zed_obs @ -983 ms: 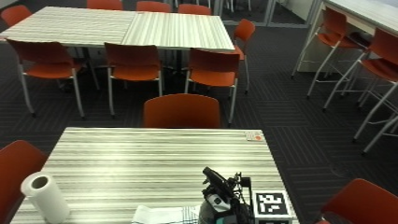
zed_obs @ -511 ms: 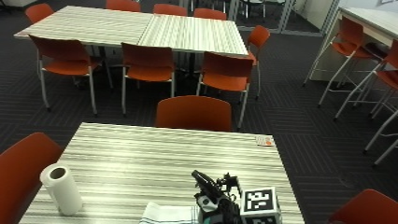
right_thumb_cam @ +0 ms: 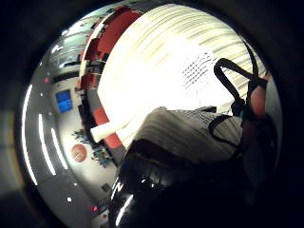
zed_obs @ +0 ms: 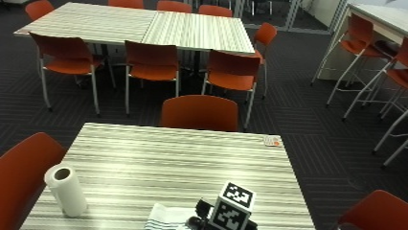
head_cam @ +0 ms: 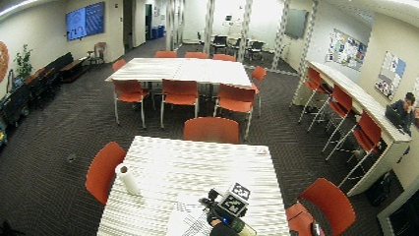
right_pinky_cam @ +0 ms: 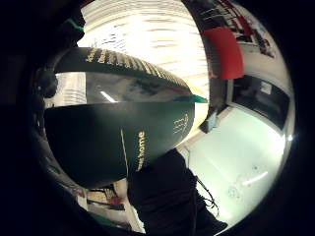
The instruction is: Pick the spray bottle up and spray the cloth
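The hand point(head_cam: 219, 222) has its grip wrapped round the bottle point(right_pinky_cam: 118, 137), lifted off the desk point(zed_obs: 178, 158). The cloth point(zed_obs: 167, 221) lies just beside it, so the nozzle can aim there.

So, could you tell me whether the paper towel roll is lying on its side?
No, the paper towel roll stands upright on the striped table, near its edge.

Dark green spray bottle point(right_pinky_cam: 118, 142), striped table point(zed_obs: 172, 163)

"home" in gold letters — on the dark green spray bottle point(right_pinky_cam: 118, 142)
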